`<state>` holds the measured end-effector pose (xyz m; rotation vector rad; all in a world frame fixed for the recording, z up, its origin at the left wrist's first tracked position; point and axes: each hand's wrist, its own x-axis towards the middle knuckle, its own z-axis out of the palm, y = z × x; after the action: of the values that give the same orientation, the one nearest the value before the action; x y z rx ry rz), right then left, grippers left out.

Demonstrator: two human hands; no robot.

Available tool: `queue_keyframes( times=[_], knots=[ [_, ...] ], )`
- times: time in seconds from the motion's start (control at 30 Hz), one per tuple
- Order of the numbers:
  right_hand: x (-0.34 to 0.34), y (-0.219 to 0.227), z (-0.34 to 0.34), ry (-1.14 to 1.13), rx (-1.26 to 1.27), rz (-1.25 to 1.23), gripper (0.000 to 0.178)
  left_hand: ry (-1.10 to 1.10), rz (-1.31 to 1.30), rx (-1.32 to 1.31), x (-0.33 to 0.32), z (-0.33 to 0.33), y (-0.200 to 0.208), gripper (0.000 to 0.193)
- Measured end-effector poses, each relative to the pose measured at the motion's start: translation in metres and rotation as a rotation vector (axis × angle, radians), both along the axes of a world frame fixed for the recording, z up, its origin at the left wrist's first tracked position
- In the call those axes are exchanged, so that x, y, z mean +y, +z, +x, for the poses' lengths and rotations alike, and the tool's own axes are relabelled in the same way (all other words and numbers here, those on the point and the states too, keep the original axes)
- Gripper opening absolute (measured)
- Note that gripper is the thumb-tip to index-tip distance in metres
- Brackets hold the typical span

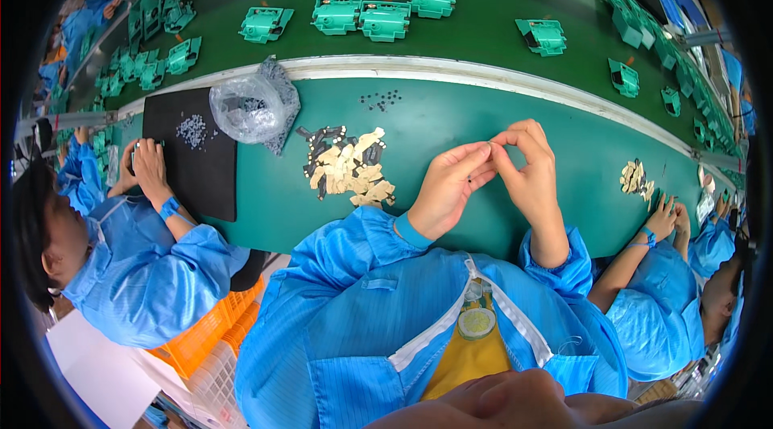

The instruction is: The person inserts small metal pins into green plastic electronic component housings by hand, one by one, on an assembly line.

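Above the green tabletop in front of me, my left hand and my right hand meet at the fingertips. Both are closed in a pinch, thumb against forefinger. What lies between the tips is too small to make out. A tiny dark spot shows by the curled fingers of my left hand. To the left of my hands lies a loose pile of cream and black small flat parts. Beyond it, a scatter of tiny black round pieces rests on the table.
A clear plastic bag of small grey parts sits at the edge of a black mat. Co-workers' hands work at left and right. Past a pale rail, a green belt carries several teal plastic housings.
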<state>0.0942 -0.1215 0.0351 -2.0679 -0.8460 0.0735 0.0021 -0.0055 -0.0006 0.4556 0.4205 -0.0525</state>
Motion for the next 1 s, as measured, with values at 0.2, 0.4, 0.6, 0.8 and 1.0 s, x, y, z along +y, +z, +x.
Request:
queue_keyframes(
  times=[0.2,0.4,0.6,0.8,1.0],
  knots=[
    [-0.003,0.001,-0.001,0.048,-0.078,-0.025,0.009,0.010,0.023,-0.003,-0.002,-0.002,-0.002,0.028],
    [-0.012,0.007,0.001,0.003,0.235,0.086,0.012,0.008,0.136,0.012,-0.003,-0.001,0.006,0.028],
    [-0.010,0.013,-0.001,0.062,0.001,0.003,0.011,0.001,0.205,0.004,-0.005,-0.001,0.002,0.028],
    [-0.009,0.022,-0.001,0.123,-0.100,-0.173,0.009,-0.080,0.233,0.057,-0.009,0.000,-0.001,0.030],
    [0.014,0.036,0.035,0.318,0.114,-0.367,0.005,-0.052,0.026,0.023,-0.003,-0.001,0.003,0.033]
  ],
)
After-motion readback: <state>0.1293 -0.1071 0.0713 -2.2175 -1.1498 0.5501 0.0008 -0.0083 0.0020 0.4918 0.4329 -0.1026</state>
